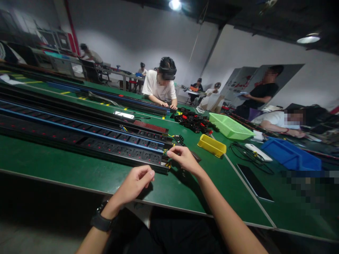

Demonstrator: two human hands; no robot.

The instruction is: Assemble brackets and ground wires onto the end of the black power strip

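Observation:
Long black power strips (113, 150) with rows of sockets and small red dots lie side by side on the green table, one edged by a blue rail (87, 126). At their right ends, short yellow-green pieces (168, 164), perhaps wires, stick out. My right hand (182, 158) is there, thumb and forefinger pinched at the blue-railed strip's end; whatever is between the fingertips is too small to make out. Closer to the table's front edge, my left hand (136, 181) hovers just in front of the nearest strip. Its fingers are curled in, with nothing visible in them.
Beyond my right hand lie a heap of black and red parts (191, 120), a yellow bin (212, 145) and a green basket (230, 126). Farther right are a blue bin (291, 155), a black cable (249, 160) and a dark tablet-like slab (254, 181). A co-worker (161, 84) leans over the far side.

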